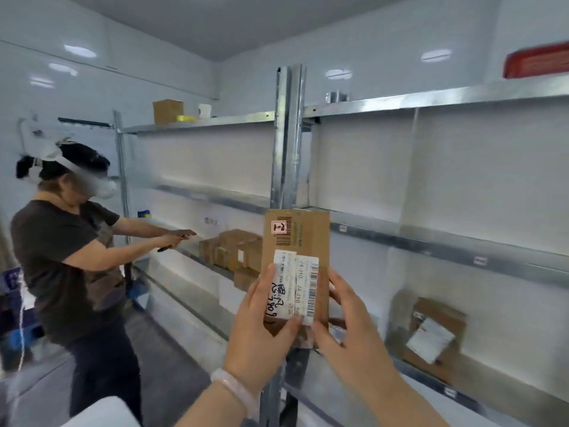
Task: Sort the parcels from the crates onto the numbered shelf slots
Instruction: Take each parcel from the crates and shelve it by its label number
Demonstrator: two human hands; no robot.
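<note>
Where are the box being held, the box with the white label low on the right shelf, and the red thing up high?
held box (303, 232): head view, upper brown face.
labelled box (443, 312): head view, brown top edge.
red thing (537, 61): head view, its side.

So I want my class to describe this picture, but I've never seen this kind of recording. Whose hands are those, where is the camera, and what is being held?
There is just one picture, taken by a camera worn on a person's head, looking forward and down. The two hands belong to that wearer: the left hand and right hand hold a brown cardboard parcel upright between them, its white labels facing the camera. Behind stand metal shelves. More boxes sit on a shelf to the left, and another parcel lies lower right. A second person with a headset works at the far shelves.
</note>
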